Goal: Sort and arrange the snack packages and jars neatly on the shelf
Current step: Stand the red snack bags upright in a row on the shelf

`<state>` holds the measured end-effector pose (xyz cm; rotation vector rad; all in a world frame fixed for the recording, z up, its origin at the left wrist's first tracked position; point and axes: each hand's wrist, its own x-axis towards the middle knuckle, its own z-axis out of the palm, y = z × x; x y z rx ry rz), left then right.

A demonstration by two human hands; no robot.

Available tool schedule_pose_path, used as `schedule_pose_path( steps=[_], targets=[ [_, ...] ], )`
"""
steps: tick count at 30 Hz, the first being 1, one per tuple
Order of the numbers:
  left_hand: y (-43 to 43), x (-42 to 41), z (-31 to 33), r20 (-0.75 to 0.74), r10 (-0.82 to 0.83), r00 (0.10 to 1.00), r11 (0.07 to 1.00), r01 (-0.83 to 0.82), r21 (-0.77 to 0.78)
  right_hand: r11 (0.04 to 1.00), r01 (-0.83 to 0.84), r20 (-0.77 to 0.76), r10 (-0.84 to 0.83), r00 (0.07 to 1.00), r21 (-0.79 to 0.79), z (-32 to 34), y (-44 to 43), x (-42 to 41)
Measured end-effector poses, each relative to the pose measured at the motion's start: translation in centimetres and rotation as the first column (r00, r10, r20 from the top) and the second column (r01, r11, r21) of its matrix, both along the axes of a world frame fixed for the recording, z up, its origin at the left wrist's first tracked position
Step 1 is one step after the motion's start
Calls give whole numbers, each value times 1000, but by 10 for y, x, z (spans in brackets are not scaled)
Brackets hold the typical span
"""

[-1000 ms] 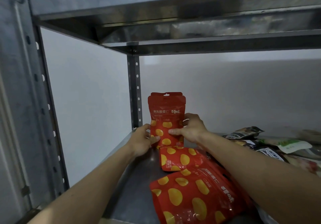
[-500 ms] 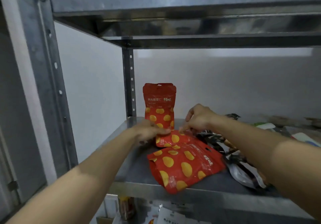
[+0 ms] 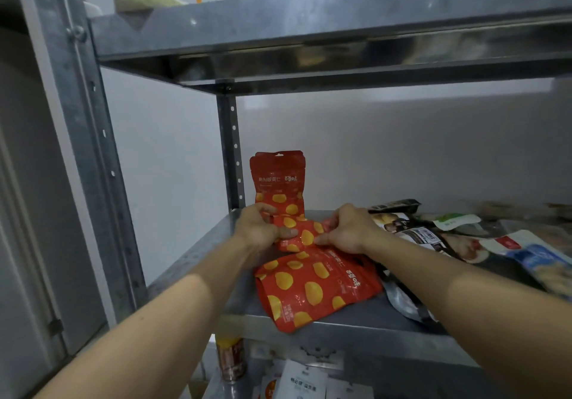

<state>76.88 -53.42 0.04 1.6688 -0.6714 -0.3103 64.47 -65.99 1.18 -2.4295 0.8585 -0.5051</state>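
Note:
A red snack pouch with yellow spots (image 3: 278, 180) stands upright at the back left of the metal shelf (image 3: 198, 259), against the rear post. In front of it a second red pouch (image 3: 301, 235) is held between both hands: my left hand (image 3: 258, 231) grips its left edge and my right hand (image 3: 345, 231) pinches its right edge. A third, larger red pouch (image 3: 312, 288) lies flat near the shelf's front edge, just below my hands.
A heap of mixed snack bags (image 3: 433, 237) lies flat across the right of the shelf. The upper shelf (image 3: 309, 27) overhangs closely. Below, a jar (image 3: 230, 360) and white packets (image 3: 305, 381) sit on the lower level. Steel uprights (image 3: 93, 151) stand left.
Both hands let go of the upright pouch, which stays standing, dropped to the second red pouch and took hold of it. The camera pulled back and rose.

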Motion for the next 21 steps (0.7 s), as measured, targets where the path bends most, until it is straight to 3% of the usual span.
schedule_pose_path(
  steps=[8,15,21],
  targets=[
    [2,-5,11,206,8,979,997,8,-79,998,56,178,-57,982,9,0,13,-12],
    [1,-7,26,451,33,892,997,1,-74,992,33,234,-62,970,125,-5,16,-6],
    [9,-11,43,573,84,815,992,-12,-129,929,-28,368,-118,922,368,-4,17,3]
  ],
)
